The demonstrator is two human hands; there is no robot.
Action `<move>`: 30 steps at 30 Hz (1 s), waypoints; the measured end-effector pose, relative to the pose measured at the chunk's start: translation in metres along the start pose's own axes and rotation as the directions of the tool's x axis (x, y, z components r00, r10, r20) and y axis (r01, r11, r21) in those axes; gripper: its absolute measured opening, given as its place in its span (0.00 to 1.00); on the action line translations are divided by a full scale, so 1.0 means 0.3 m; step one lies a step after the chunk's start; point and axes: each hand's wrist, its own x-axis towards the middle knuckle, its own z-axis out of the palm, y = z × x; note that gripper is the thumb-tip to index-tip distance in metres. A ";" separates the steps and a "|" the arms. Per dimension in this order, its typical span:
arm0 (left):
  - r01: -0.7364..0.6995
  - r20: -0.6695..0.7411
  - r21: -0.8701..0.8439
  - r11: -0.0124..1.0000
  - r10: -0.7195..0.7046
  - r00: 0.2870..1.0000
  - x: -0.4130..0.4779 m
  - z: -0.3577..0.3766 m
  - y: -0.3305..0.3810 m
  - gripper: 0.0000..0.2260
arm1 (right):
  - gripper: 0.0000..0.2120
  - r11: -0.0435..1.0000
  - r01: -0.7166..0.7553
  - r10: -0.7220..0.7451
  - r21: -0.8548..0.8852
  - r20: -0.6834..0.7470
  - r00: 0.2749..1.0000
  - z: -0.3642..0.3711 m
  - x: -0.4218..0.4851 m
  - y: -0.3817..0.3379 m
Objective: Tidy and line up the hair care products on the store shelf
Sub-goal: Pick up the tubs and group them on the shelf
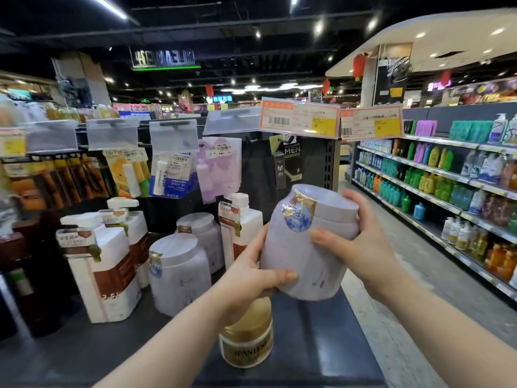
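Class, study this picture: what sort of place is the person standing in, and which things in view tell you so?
Most likely a supermarket's personal care section. Barcoded price tags hang above the shelf, long shelves of bottles line the aisle on the right, and both hands, left hand and right hand, hold a lilac jar above the display shelf.
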 end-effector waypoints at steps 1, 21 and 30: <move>-0.024 -0.039 -0.039 0.999 0.023 0.999 -0.020 -0.002 0.000 0.31 | 0.46 1.000 0.010 -0.010 0.005 0.028 1.000 0.011 -0.002 -0.022; -0.028 -0.452 -0.063 0.998 -0.004 0.892 -0.538 -0.464 -0.083 0.31 | 0.49 0.991 -0.093 0.127 -0.094 0.461 0.878 0.665 -0.123 -0.016; 0.154 -0.348 0.054 0.987 -0.126 0.929 -0.520 -0.644 -0.226 0.33 | 0.45 0.972 -0.146 0.209 -0.182 0.396 0.894 0.763 -0.180 0.161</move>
